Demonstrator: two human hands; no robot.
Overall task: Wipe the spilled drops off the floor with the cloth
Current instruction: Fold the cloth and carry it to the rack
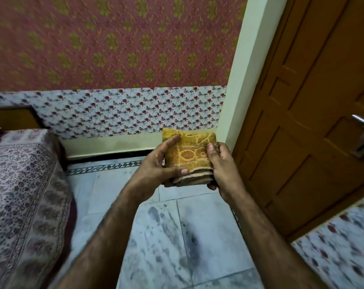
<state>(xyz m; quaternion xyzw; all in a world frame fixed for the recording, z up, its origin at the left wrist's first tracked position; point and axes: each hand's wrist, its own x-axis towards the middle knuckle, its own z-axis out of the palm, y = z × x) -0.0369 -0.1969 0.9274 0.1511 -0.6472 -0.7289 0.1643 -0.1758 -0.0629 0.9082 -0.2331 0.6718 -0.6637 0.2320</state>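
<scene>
The fingers [173, 140] of the left hand [162, 161] and the right hand [220, 170] are curled tight round the folded yellow cloth [189, 151], one hand on each side. They hold it up in the air, well above the floor [208, 226]. The floor has dark marks, and I cannot tell which are drops, so I think the wiping is not yet begun and the cloth has to go down first.
</scene>
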